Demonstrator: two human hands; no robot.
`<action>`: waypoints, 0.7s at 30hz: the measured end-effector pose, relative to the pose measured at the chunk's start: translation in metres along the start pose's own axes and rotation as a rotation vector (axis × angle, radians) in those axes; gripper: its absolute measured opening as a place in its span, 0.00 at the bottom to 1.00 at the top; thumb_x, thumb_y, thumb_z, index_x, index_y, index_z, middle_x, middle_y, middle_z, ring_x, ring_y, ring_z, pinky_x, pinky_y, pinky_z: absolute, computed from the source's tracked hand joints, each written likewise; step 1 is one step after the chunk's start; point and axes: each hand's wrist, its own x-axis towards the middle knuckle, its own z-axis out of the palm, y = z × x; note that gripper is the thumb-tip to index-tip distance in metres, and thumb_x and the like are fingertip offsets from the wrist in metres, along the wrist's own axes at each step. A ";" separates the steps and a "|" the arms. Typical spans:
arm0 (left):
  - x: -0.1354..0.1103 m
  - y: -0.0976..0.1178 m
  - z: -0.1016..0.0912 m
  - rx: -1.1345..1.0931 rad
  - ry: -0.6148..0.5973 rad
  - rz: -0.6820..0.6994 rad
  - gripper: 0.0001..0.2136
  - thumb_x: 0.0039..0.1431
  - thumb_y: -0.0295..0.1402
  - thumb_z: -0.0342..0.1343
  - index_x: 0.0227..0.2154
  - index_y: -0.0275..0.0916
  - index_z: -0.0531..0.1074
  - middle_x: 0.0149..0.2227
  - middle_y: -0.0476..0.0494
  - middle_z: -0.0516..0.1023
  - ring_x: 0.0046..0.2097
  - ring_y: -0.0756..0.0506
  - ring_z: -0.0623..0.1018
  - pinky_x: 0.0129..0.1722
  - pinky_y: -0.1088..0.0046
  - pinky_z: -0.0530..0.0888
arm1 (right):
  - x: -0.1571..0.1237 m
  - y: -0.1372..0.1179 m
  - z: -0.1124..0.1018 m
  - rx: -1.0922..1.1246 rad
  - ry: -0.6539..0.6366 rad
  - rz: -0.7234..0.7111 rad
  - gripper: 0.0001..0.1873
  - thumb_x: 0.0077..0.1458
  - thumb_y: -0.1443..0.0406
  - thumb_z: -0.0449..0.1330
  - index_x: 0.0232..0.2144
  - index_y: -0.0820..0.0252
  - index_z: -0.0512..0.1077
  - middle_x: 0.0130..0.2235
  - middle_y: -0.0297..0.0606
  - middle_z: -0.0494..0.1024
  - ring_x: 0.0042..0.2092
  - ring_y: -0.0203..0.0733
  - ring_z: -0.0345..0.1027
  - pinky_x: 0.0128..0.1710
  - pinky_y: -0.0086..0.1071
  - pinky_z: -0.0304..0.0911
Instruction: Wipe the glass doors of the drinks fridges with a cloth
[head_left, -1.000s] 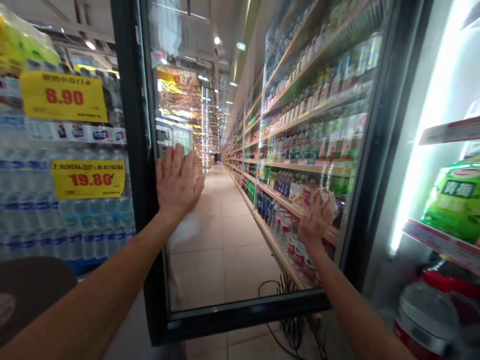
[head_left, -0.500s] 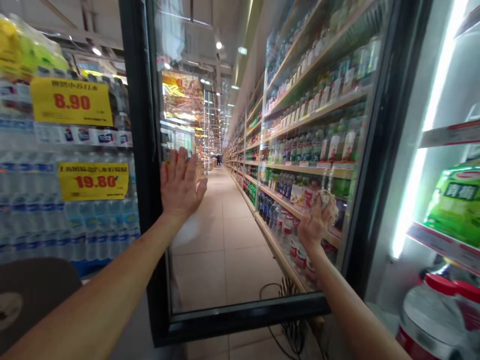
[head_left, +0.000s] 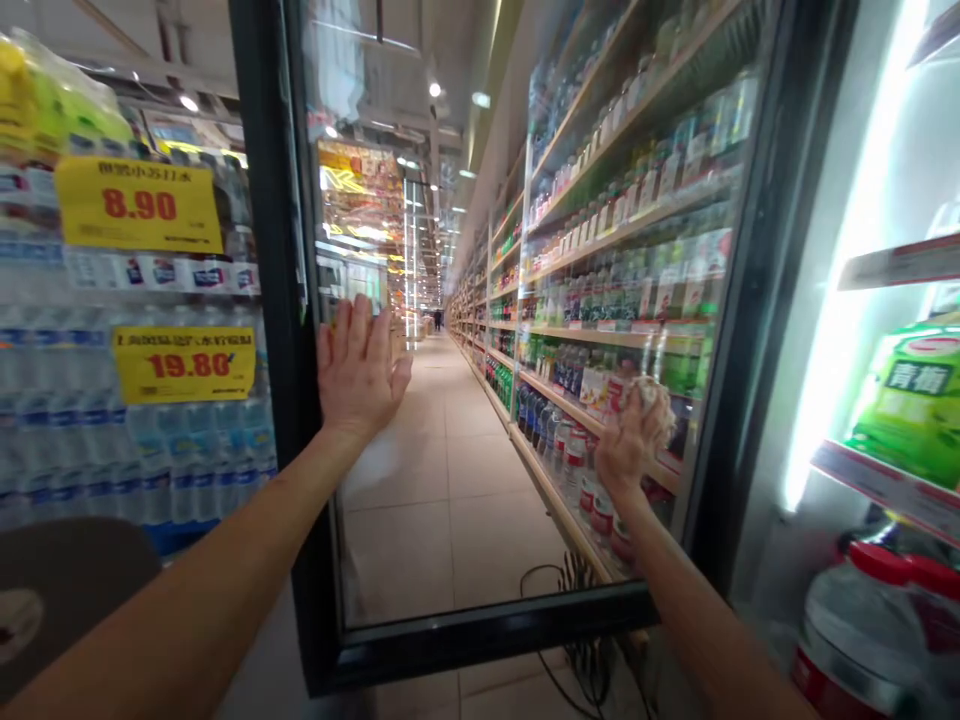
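A glass door (head_left: pixel 405 560) with a thick black frame (head_left: pixel 495 632) stands in front of me. Near its left edge my left hand (head_left: pixel 361 365) lies flat against the pane, fingers stretched out, holding nothing. Toward the right side of the pane, my right hand (head_left: pixel 622 450) grips a crumpled pale cloth (head_left: pixel 651 408) and presses it to the glass. Faint streaks show on the pane just above the cloth. Part of the cloth is hidden behind the fingers.
Stacked water bottles (head_left: pixel 187 430) with yellow price signs (head_left: pixel 139 205) stand left of the door. On the right are a lit cooler with a green package (head_left: pixel 911 390) and a red-capped jug (head_left: pixel 862 620). Dark cables (head_left: pixel 589 670) lie on the floor below the door.
Both hands stay at nearly the same places on the glass. The whole view has shifted very slightly.
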 end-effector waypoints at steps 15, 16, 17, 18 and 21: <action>-0.002 0.002 -0.001 -0.011 0.040 0.014 0.29 0.60 0.41 0.48 0.62 0.37 0.51 0.66 0.36 0.49 0.67 0.38 0.47 0.63 0.51 0.47 | -0.011 -0.024 -0.005 -0.004 -0.082 -0.156 0.26 0.58 0.63 0.45 0.59 0.60 0.59 0.62 0.52 0.56 0.64 0.55 0.44 0.58 0.57 0.46; -0.003 0.002 -0.001 -0.016 0.044 0.013 0.29 0.60 0.41 0.48 0.62 0.38 0.51 0.66 0.36 0.49 0.67 0.38 0.47 0.63 0.52 0.46 | -0.005 -0.017 -0.004 -0.013 -0.053 -0.066 0.27 0.59 0.62 0.45 0.60 0.61 0.58 0.62 0.53 0.55 0.64 0.56 0.44 0.58 0.57 0.46; -0.003 0.002 -0.001 -0.022 0.049 0.013 0.30 0.59 0.41 0.48 0.62 0.38 0.51 0.65 0.36 0.49 0.66 0.38 0.48 0.63 0.52 0.46 | -0.003 -0.015 -0.004 -0.014 -0.025 -0.001 0.27 0.59 0.62 0.44 0.60 0.62 0.57 0.62 0.54 0.54 0.64 0.56 0.45 0.57 0.58 0.47; -0.002 0.002 -0.001 -0.027 0.053 0.015 0.30 0.59 0.41 0.48 0.62 0.38 0.51 0.65 0.36 0.50 0.66 0.38 0.48 0.63 0.52 0.46 | -0.003 -0.019 -0.003 -0.010 -0.003 0.031 0.28 0.59 0.62 0.44 0.60 0.63 0.56 0.62 0.55 0.54 0.64 0.57 0.44 0.57 0.57 0.47; 0.001 -0.002 -0.001 -0.020 0.053 0.015 0.29 0.59 0.41 0.48 0.62 0.38 0.52 0.65 0.36 0.49 0.66 0.38 0.48 0.64 0.52 0.46 | -0.020 -0.055 -0.001 0.036 -0.039 -0.132 0.28 0.58 0.63 0.46 0.60 0.61 0.57 0.62 0.53 0.54 0.65 0.56 0.42 0.59 0.55 0.45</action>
